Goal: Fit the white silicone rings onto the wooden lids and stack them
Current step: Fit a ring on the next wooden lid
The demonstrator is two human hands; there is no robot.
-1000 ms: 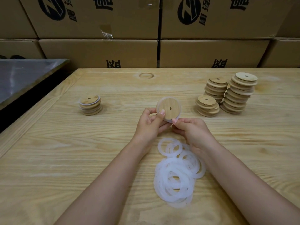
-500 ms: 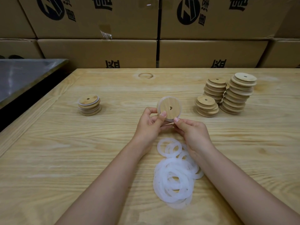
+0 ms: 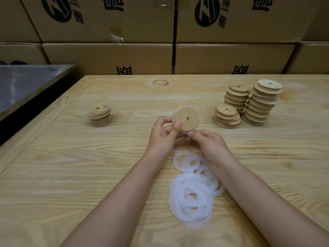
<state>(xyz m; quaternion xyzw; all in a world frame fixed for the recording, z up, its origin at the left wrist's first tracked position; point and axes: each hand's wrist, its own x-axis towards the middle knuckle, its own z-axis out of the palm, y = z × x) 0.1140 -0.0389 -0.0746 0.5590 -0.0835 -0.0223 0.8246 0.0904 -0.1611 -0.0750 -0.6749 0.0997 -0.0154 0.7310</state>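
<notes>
A round wooden lid [image 3: 186, 118] with a small hole stands on edge above the table centre, a white silicone ring [image 3: 178, 110] showing around its rim. My left hand [image 3: 164, 135] grips the lid's lower left edge, thumb on its face. My right hand [image 3: 210, 147] pinches the ring at the lid's bottom edge. A pile of several loose white rings [image 3: 193, 189] lies on the table below my hands. At the left stands a short stack of lids fitted with rings [image 3: 98, 114]. At the right stand three stacks of bare lids [image 3: 249, 104].
The wooden table [image 3: 71, 166] runs to a wall of stacked cardboard boxes [image 3: 124, 56] at the back. A dark metal surface [image 3: 26, 82] lies beyond the table's left edge.
The lid has stayed in both hands at nearly the same spot. My right fingers have shifted slightly along the lid's bottom edge.
</notes>
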